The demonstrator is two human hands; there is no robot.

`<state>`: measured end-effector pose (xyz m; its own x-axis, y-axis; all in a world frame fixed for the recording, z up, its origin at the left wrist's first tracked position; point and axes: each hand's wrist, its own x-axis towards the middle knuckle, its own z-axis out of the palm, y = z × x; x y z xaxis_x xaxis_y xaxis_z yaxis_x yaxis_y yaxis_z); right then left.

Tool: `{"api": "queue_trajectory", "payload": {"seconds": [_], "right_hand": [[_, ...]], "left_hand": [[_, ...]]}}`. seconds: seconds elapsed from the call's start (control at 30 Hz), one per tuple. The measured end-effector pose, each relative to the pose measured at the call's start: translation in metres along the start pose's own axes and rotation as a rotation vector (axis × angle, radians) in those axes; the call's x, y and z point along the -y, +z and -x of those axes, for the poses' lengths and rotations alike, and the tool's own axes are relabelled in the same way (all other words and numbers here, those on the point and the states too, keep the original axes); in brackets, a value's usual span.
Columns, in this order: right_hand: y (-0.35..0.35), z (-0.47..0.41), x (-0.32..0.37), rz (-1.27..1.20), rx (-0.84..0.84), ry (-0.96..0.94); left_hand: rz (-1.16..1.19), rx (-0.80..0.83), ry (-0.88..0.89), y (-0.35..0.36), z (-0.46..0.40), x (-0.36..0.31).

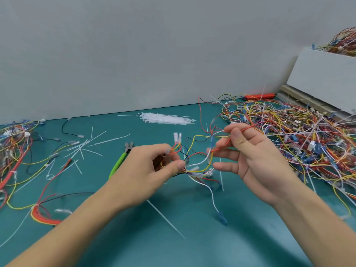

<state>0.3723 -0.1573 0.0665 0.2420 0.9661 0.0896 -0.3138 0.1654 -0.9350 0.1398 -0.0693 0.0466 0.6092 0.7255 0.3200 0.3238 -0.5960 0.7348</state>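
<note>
A small wire harness (pixel 200 166) of red, yellow, blue and white wires hangs above the green mat between my hands. My left hand (pixel 146 170) pinches the bundle where the wires meet, fingers curled round it. My right hand (pixel 256 157) pinches a thin red wire (pixel 248 128) between thumb and forefinger, its other fingers spread out. A white wire ending in a blue terminal (pixel 221 218) dangles below.
A big tangle of coloured wires (pixel 300 137) lies at the right, another wire pile (pixel 13 143) at the left. Green-handled cutters (pixel 120 160) lie left of my hand. Near the wall sit a heap of white cable ties (pixel 165 118) and cut tie scraps (pixel 84 147).
</note>
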Motion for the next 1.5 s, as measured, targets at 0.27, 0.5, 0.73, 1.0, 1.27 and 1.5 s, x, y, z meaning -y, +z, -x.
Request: {"api": "queue_trajectory", "payload": {"seconds": [0.27,0.5,0.73,1.0,1.27,1.5], "right_hand": [[0.008,0.005,-0.013,-0.104,0.071,0.111],[-0.001,-0.004,0.012,-0.239,-0.024,0.121],[-0.072,-0.044,0.034,0.723,-0.504,-0.011],[-0.074,-0.037,0.067,1.537,-0.368,0.210],[-0.054,0.008,0.108,1.526,-0.348,0.178],[-0.058,-0.060,0.058,1.356,-0.207,0.000]], "left_hand": [[-0.098,-0.035,-0.168,0.008,-0.005,-0.014],[0.017,0.016,-0.205,-0.004,-0.004,-0.010],[0.356,-0.053,-0.114,-0.065,-0.014,-0.021],[0.337,-0.022,-0.154,-0.070,-0.015,-0.009],[-0.342,0.362,-0.257,-0.045,-0.008,-0.023],[-0.877,0.130,-0.196,-0.053,-0.038,-0.075]]}}
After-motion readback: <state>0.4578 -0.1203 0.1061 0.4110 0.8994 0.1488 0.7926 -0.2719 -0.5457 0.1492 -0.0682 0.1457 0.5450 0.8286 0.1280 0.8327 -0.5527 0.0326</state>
